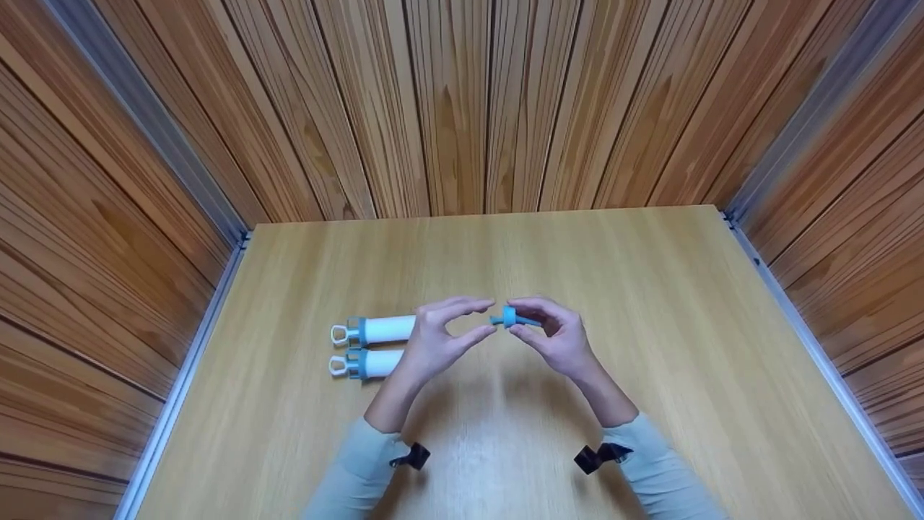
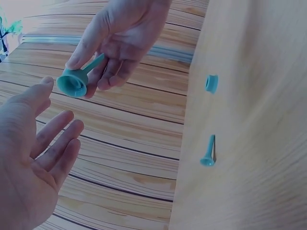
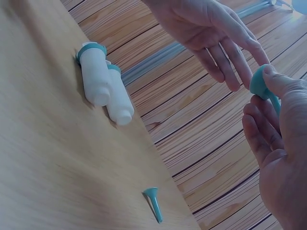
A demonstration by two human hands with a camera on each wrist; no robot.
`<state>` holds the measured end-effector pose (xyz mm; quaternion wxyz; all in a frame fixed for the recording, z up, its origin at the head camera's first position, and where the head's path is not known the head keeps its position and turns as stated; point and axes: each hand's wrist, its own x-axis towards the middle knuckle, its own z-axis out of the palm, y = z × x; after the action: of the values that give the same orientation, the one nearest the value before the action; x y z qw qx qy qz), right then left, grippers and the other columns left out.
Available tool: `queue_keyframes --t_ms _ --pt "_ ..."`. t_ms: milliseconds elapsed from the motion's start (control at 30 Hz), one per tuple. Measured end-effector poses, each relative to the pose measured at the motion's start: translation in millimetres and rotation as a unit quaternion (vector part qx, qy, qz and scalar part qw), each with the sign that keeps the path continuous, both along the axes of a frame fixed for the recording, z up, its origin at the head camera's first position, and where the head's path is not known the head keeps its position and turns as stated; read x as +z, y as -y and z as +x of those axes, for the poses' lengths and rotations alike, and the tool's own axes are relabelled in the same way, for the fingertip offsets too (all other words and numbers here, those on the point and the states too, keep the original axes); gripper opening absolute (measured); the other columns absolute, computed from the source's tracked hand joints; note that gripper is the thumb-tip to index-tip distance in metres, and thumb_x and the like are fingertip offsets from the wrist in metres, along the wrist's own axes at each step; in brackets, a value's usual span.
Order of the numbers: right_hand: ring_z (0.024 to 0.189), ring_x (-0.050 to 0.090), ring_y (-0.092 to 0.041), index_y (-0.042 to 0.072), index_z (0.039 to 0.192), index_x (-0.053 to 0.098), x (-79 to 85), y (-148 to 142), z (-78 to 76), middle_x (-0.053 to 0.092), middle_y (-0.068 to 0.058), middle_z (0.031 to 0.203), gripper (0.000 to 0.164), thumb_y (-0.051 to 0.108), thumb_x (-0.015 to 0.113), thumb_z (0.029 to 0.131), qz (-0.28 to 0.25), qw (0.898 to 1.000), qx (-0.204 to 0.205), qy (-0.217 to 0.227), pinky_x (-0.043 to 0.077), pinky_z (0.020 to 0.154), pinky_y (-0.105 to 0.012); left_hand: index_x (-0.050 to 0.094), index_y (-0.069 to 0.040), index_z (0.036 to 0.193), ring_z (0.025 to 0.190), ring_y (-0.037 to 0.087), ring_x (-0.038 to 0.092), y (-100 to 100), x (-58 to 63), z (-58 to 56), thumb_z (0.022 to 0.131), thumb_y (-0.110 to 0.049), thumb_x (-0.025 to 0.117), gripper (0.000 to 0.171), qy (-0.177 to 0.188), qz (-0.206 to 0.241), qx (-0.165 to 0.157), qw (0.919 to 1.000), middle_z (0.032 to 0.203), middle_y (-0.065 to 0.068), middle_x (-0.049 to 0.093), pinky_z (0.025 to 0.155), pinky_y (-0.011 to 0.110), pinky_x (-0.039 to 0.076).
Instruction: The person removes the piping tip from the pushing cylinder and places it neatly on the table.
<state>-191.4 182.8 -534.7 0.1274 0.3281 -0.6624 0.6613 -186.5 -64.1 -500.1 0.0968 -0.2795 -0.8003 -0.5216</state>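
Note:
My right hand [image 1: 559, 336] pinches a teal funnel-shaped nozzle [image 2: 72, 82] at its wide end, between thumb and fingers. Its thin stem points back toward the right palm. Facing it, my left hand [image 1: 442, 334] is held up with thumb and fingers spread, the fingertips close to the nozzle's wide mouth and nothing in its grasp. On the table below lie a second teal nozzle [image 3: 152, 203] and, in the left wrist view, a short teal ring [image 2: 211, 84]. Two white syringe-like tubes [image 1: 388, 328] with teal collars lie side by side, partly hidden behind the left hand.
Each tube has a white loop handle [image 1: 339, 334] at its left end. The pale wooden table [image 1: 650, 289] is bordered by wood-plank walls [image 1: 462, 108] at the back and sides, with metal rails [image 1: 816, 318] along its side edges.

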Motion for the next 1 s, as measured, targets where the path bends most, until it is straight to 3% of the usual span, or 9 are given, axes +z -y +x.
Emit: queue_keyframes --t_ms 400,1000 --pt "0.118 0.08 -0.006 -0.02 0.131 0.067 -0.7 7.7 1.4 0.082 0.011 0.127 0.041 -0.026 0.072 0.091 -0.016 1.0 0.009 0.004 0.064 0.108 -0.025 0.085 -0.008 0.129 0.119 0.025 0.084 -8.9 -0.8 2.7 0.097 -0.018 0.09 0.034 -0.019 0.006 0.006 0.9998 0.125 0.008 0.087 0.107 0.043 0.067" --pt "0.119 0.079 -0.006 -0.019 0.134 0.066 -2.9 8.9 2.8 0.081 0.011 0.129 0.043 -0.025 0.072 0.092 -0.011 1.0 0.013 0.002 0.063 0.107 -0.023 0.086 -0.009 0.126 0.118 0.024 0.085 -9.1 -0.8 0.9 0.096 -0.017 0.09 0.031 -0.044 0.011 0.0 0.999 0.124 0.008 0.087 0.107 0.04 0.067"
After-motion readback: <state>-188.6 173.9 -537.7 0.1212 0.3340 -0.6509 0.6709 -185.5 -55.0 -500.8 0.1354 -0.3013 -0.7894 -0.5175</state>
